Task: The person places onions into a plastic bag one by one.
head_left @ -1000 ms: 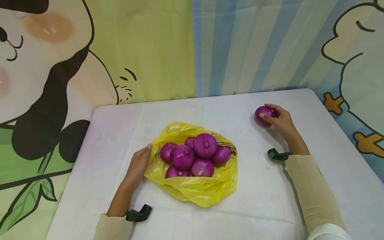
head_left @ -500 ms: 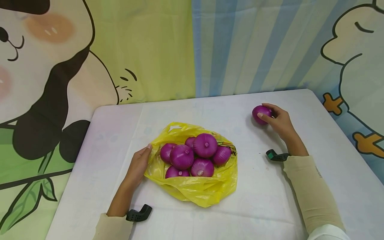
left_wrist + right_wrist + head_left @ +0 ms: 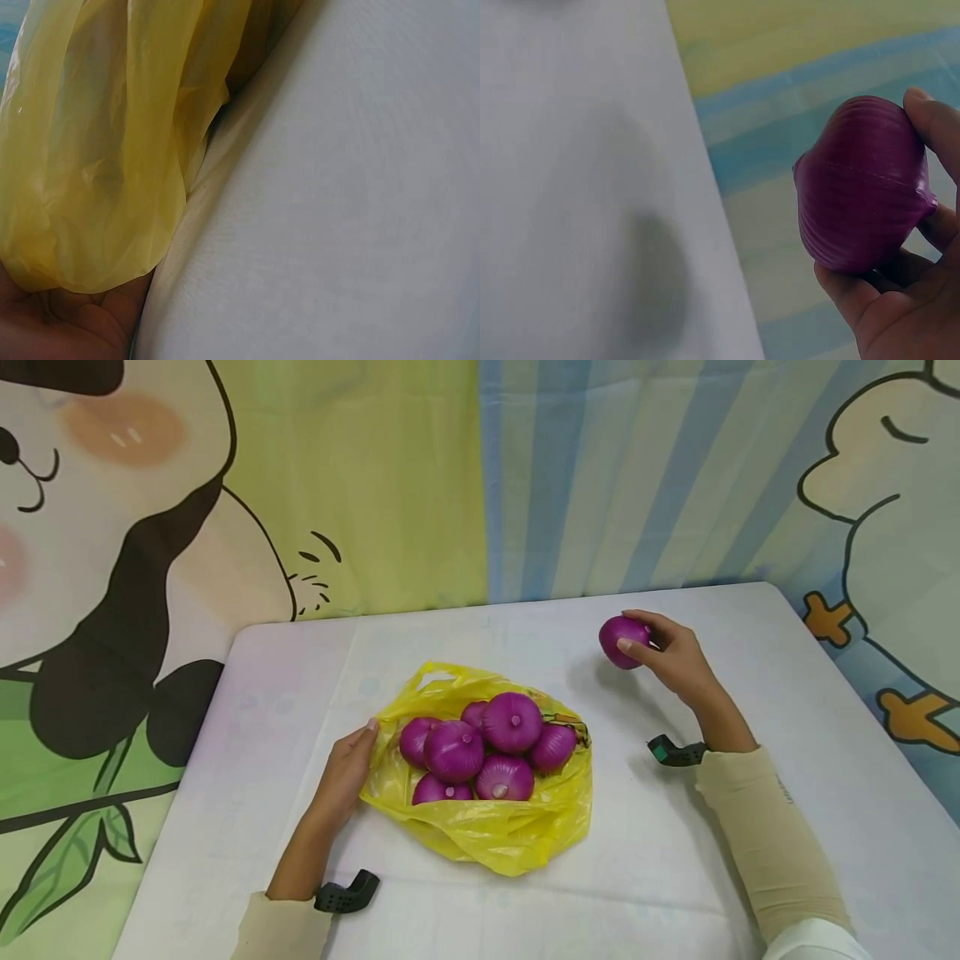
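My right hand (image 3: 671,656) grips a purple onion (image 3: 622,642) above the far right part of the table. In the right wrist view, thumb and fingers stand around the onion (image 3: 862,184), and a shadow lies apart from it on the cloth. At the middle, a yellow plastic bag (image 3: 487,835) lies with its mouth open, holding several purple onions (image 3: 512,722). My left hand (image 3: 347,770) holds the bag's left rim, thumb uppermost. The left wrist view shows bag film (image 3: 97,172) covering most of those fingers.
A white cloth covers the table (image 3: 300,677). Behind it hangs a cartoon-printed curtain (image 3: 405,485), close to the table's back edge. Black wrist cameras (image 3: 348,893) are strapped at both wrists.
My right hand has carried the onion leftward and raised it off the cloth, toward the bag. The left hand and the bag have stayed almost still.
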### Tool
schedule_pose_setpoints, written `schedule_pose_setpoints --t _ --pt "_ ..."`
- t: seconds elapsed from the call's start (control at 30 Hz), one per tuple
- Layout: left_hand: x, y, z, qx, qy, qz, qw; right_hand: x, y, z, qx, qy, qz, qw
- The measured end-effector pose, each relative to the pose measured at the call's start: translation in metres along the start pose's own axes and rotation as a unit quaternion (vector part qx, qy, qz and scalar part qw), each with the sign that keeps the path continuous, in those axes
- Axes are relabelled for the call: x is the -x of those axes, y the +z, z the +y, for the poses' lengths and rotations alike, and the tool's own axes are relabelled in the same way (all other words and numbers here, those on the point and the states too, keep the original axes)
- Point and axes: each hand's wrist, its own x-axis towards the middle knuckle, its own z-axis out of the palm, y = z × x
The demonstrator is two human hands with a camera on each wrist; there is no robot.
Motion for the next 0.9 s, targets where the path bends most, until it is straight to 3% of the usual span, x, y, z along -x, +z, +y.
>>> schedule_pose_setpoints --t 0.43,0.9 --pt "-0.003 -0.001 -0.002 -0.008 0.005 -0.005 0.9999 0.008 0.035 -0.047 -0.071 -0.082 -0.055 0.993" --pt "0.0 -0.002 0.001 -0.003 0.002 -0.004 1.0 0.01 0.077 -0.082 -0.136 -0.166 -0.137 0.967"
